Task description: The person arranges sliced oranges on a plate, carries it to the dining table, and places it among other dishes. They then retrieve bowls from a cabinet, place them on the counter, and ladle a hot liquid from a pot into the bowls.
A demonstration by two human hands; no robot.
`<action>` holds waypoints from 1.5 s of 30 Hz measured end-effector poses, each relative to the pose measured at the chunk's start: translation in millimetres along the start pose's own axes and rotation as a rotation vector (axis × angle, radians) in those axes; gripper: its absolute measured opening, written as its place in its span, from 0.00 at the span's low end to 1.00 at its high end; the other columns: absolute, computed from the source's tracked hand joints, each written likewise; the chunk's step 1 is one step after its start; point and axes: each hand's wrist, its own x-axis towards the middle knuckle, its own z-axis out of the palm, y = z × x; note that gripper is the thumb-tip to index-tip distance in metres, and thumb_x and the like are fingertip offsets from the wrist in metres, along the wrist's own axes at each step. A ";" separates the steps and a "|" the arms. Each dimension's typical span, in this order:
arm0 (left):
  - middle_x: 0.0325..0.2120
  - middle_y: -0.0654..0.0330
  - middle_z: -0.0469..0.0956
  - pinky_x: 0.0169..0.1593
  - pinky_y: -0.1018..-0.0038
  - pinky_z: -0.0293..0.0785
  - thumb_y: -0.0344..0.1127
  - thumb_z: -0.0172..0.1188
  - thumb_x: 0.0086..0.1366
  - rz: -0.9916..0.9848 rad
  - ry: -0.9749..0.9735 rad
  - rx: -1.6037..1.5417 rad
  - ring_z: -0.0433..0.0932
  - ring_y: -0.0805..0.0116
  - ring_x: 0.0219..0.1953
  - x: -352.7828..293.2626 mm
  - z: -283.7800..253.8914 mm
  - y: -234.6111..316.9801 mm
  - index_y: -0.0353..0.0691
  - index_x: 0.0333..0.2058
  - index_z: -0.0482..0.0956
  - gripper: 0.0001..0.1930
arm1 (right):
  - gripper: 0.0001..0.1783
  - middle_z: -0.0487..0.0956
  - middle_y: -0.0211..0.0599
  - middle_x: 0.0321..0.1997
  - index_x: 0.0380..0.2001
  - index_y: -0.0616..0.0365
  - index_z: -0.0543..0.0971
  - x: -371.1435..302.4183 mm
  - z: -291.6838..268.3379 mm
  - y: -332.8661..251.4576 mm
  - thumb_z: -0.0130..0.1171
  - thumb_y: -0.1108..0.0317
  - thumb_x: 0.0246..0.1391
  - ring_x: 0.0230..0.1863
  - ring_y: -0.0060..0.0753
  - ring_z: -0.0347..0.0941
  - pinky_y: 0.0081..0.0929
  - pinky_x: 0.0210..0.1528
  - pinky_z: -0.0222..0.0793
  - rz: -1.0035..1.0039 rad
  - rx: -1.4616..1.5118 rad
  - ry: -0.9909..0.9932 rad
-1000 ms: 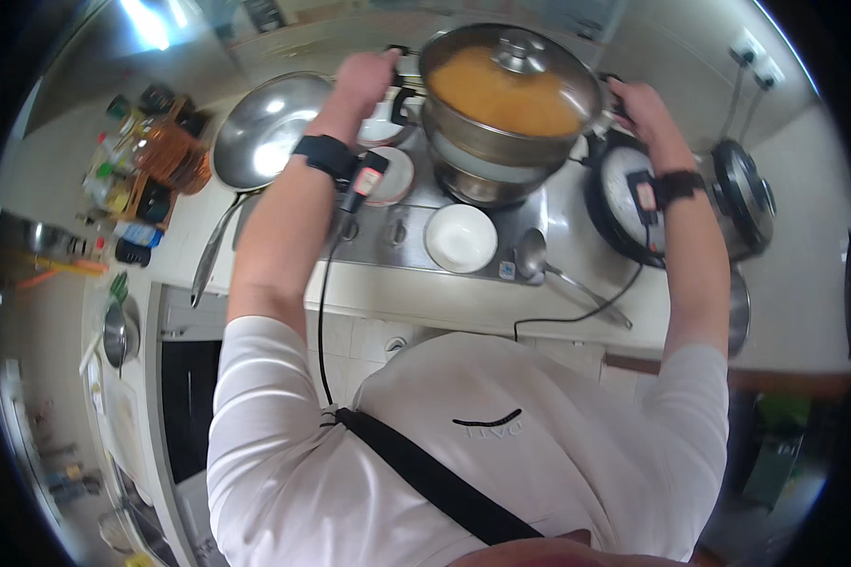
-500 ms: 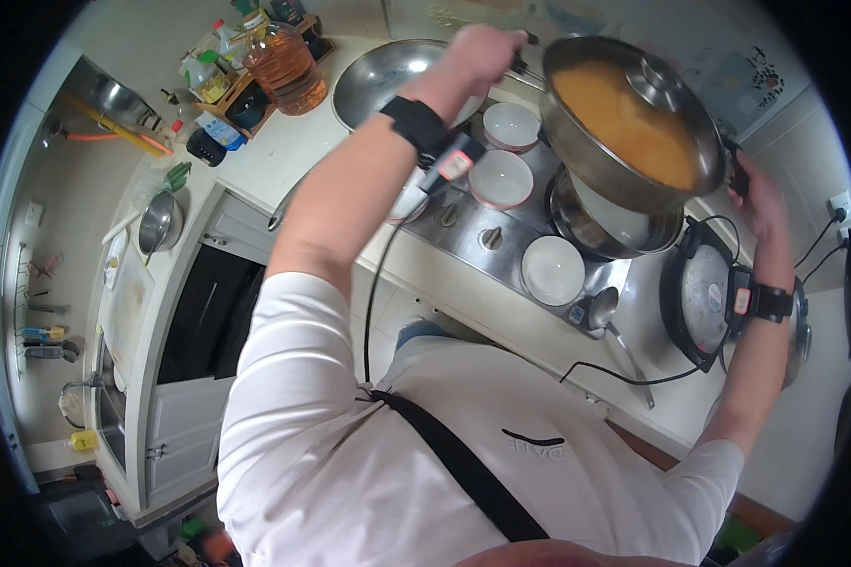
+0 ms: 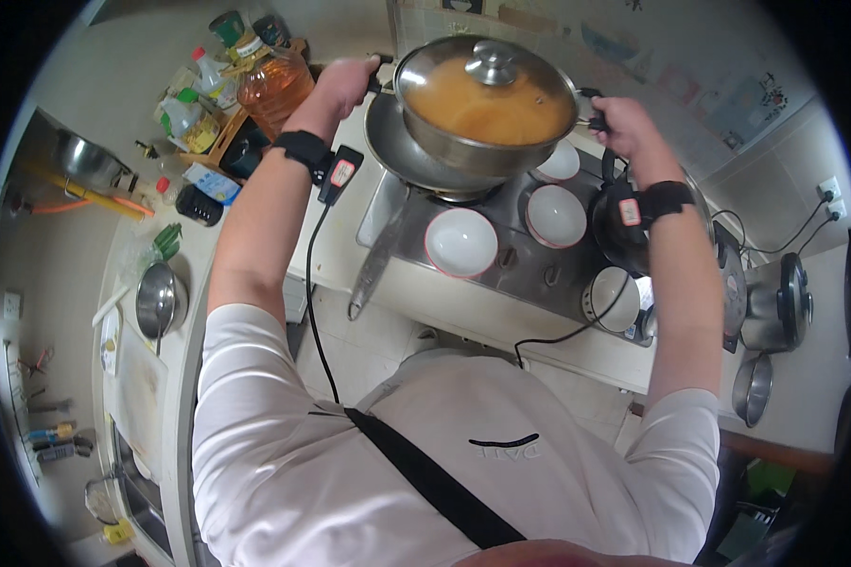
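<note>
Between my two hands hangs a steel pot [image 3: 482, 159] under a domed glass lid [image 3: 444, 80] with a round metal knob; something orange-yellow shows through the glass. My left hand [image 3: 348, 83] is closed round its left black handle. At the opposite side handle, my right hand [image 3: 626, 128] is closed too. The raised pot covers part of a steel wok [image 3: 388, 142], whose long handle points toward me. Whether the pot touches the wok is hidden. Several white bowls with reddish rims, such as a near bowl [image 3: 460, 243], stand on the steel hob [image 3: 506, 279].
Right of the bowls, a dark pot [image 3: 607, 222] is partly behind my right forearm. An electric cooker [image 3: 780, 302] and a small steel bowl [image 3: 754, 389] stand farther right. An oil jug [image 3: 272, 90] and bottles crowd the left back corner. A black cable [image 3: 320, 317] trails from my left wrist.
The lidded pot has moved left, from above the pot on the right burner to over the wok. Both hands travelled with it, still on its handles. The view has shifted too.
</note>
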 end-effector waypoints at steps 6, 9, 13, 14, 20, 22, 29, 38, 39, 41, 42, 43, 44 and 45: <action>0.16 0.50 0.73 0.30 0.60 0.66 0.50 0.45 0.66 -0.033 -0.061 0.256 0.72 0.56 0.20 40.0 -10.5 -67.0 0.30 0.23 0.76 0.26 | 0.11 0.72 0.39 0.21 0.32 0.63 0.71 32.8 66.1 30.3 0.52 0.64 0.58 0.14 0.30 0.69 0.21 0.09 0.61 0.136 -0.053 0.053; 0.21 0.46 0.77 0.37 0.61 0.69 0.49 0.42 0.66 0.058 -0.104 0.447 0.76 0.50 0.27 49.8 -7.0 -88.5 0.30 0.26 0.78 0.26 | 0.11 0.73 0.37 0.23 0.32 0.63 0.72 42.0 79.6 40.7 0.53 0.64 0.58 0.16 0.27 0.68 0.20 0.11 0.62 0.146 -0.161 0.066; 0.26 0.44 0.79 0.44 0.59 0.69 0.48 0.43 0.65 -0.057 -0.130 0.372 0.76 0.46 0.35 53.2 -1.2 -106.1 0.31 0.28 0.80 0.25 | 0.12 0.73 0.38 0.23 0.30 0.64 0.72 50.7 88.9 52.8 0.53 0.64 0.58 0.15 0.27 0.68 0.20 0.11 0.63 0.214 -0.292 0.037; 0.28 0.44 0.79 0.45 0.59 0.69 0.48 0.43 0.65 -0.038 -0.131 0.407 0.76 0.46 0.37 54.5 0.5 -108.1 0.31 0.28 0.80 0.25 | 0.11 0.73 0.36 0.23 0.31 0.64 0.73 51.7 89.8 55.3 0.53 0.65 0.57 0.16 0.27 0.68 0.21 0.13 0.66 0.189 -0.361 0.054; 0.39 0.39 0.77 0.52 0.58 0.68 0.50 0.44 0.64 0.045 -0.116 0.595 0.74 0.43 0.46 70.4 11.4 -111.0 0.29 0.34 0.80 0.26 | 0.10 0.75 0.33 0.28 0.33 0.62 0.76 47.9 88.3 64.2 0.57 0.66 0.53 0.23 0.26 0.70 0.22 0.19 0.71 0.149 -0.483 0.089; 0.38 0.39 0.77 0.51 0.57 0.68 0.50 0.43 0.65 0.107 -0.113 0.646 0.74 0.42 0.45 75.2 15.4 -114.8 0.30 0.34 0.79 0.26 | 0.09 0.75 0.36 0.25 0.30 0.65 0.77 45.4 87.2 64.2 0.53 0.69 0.53 0.21 0.28 0.71 0.26 0.18 0.70 0.107 -0.452 0.059; 0.21 0.55 0.75 0.24 0.67 0.68 0.58 0.44 0.65 -0.036 -0.156 0.415 0.72 0.66 0.19 90.7 18.8 -143.3 0.30 0.34 0.78 0.30 | 0.23 0.80 0.54 0.30 0.27 0.69 0.78 19.5 79.1 48.6 0.55 0.53 0.50 0.19 0.42 0.77 0.34 0.29 0.74 -0.166 -0.924 -0.127; 0.34 0.65 0.74 0.38 0.83 0.67 0.37 0.55 0.66 0.199 0.178 -0.296 0.70 0.80 0.34 -6.0 30.2 -75.2 0.34 0.53 0.70 0.19 | 0.19 0.78 0.31 0.28 0.43 0.61 0.77 -188.8 -152.3 95.8 0.58 0.58 0.55 0.26 0.19 0.73 0.18 0.28 0.69 0.081 -0.398 -0.283; 0.31 0.69 0.72 0.34 0.86 0.65 0.34 0.55 0.66 0.264 0.134 -0.390 0.68 0.83 0.30 -27.5 41.2 -59.1 0.35 0.52 0.70 0.18 | 0.18 0.77 0.30 0.27 0.42 0.61 0.78 -204.8 -191.7 116.6 0.58 0.59 0.55 0.26 0.18 0.72 0.18 0.27 0.68 0.123 -0.286 -0.251; 0.27 0.72 0.68 0.28 0.88 0.60 0.32 0.55 0.66 0.278 0.045 -0.302 0.63 0.87 0.26 -71.7 76.5 -25.2 0.36 0.49 0.72 0.14 | 0.19 0.78 0.31 0.28 0.41 0.63 0.78 -210.7 -262.4 170.2 0.60 0.57 0.54 0.27 0.23 0.75 0.19 0.27 0.70 0.327 -0.283 0.062; 0.27 0.72 0.68 0.29 0.88 0.60 0.32 0.55 0.66 0.282 -0.053 -0.315 0.63 0.87 0.26 -94.6 97.0 -8.0 0.36 0.49 0.73 0.14 | 0.21 0.79 0.36 0.29 0.42 0.63 0.77 -204.8 -294.7 200.4 0.60 0.57 0.52 0.30 0.29 0.76 0.24 0.31 0.72 0.363 -0.445 0.143; 0.27 0.72 0.68 0.29 0.88 0.60 0.31 0.55 0.66 0.249 -0.133 -0.353 0.63 0.87 0.26 -117.3 119.6 8.4 0.36 0.49 0.73 0.13 | 0.23 0.80 0.41 0.31 0.44 0.63 0.77 -198.4 -322.9 233.2 0.61 0.57 0.50 0.34 0.35 0.78 0.29 0.35 0.74 0.412 -0.620 0.243; 0.27 0.72 0.69 0.30 0.88 0.61 0.30 0.55 0.66 0.211 -0.207 -0.327 0.63 0.87 0.27 -139.3 147.4 22.9 0.36 0.48 0.73 0.13 | 0.24 0.79 0.44 0.34 0.46 0.63 0.76 -199.0 -347.0 268.1 0.61 0.57 0.49 0.37 0.39 0.77 0.31 0.39 0.73 0.305 -0.804 0.244; 0.27 0.72 0.69 0.30 0.88 0.61 0.29 0.55 0.65 0.099 -0.247 -0.333 0.63 0.87 0.27 -159.0 174.4 36.9 0.36 0.47 0.73 0.12 | 0.26 0.79 0.48 0.38 0.48 0.63 0.75 -198.6 -368.1 301.1 0.61 0.58 0.48 0.40 0.43 0.77 0.33 0.43 0.73 0.223 -1.010 0.279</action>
